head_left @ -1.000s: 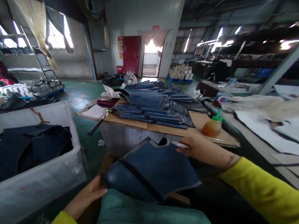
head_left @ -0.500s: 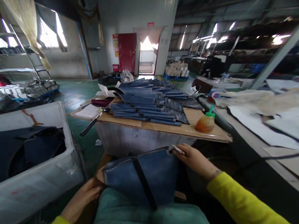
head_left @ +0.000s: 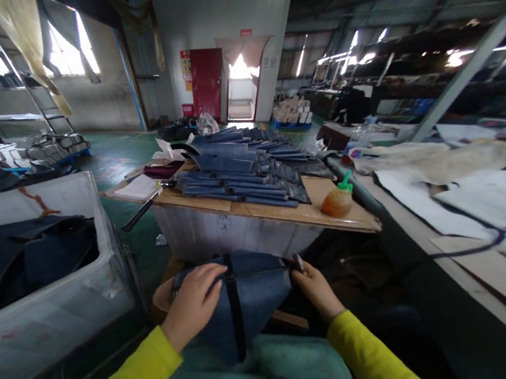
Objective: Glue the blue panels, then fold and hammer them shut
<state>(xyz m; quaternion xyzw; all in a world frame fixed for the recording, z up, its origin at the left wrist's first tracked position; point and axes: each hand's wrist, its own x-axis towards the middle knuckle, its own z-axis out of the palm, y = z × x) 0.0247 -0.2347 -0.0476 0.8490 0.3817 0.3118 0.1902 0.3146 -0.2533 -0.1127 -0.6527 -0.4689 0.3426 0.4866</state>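
A blue panel (head_left: 263, 289) of cloth or leather with a dark strip (head_left: 237, 316) down its middle rests in front of me, above my green-covered lap (head_left: 261, 377). My left hand (head_left: 197, 300) lies over the panel's upper left part, fingers stretched out toward the strip, thumb a little apart. At the panel's right corner my right hand (head_left: 312, 280) is closed around a small, pale, slim tool (head_left: 299, 263). Its exact kind cannot be made out. The panel's left corner is partly hidden by my left hand.
Ahead, a cardboard-topped table (head_left: 277, 214) carries stacked blue pieces (head_left: 241, 178), a squeeze bottle (head_left: 337, 199) with a green nozzle, and a black-handled tool (head_left: 142, 210) jutting over its edge. Left stands a white bin (head_left: 54, 316) of dark blue pieces; right, a cluttered bench (head_left: 469, 249).
My left hand has moved from the panel's left edge rightward onto its upper face. The right hand stays at the right corner, slightly lower. The view has shifted a little right.
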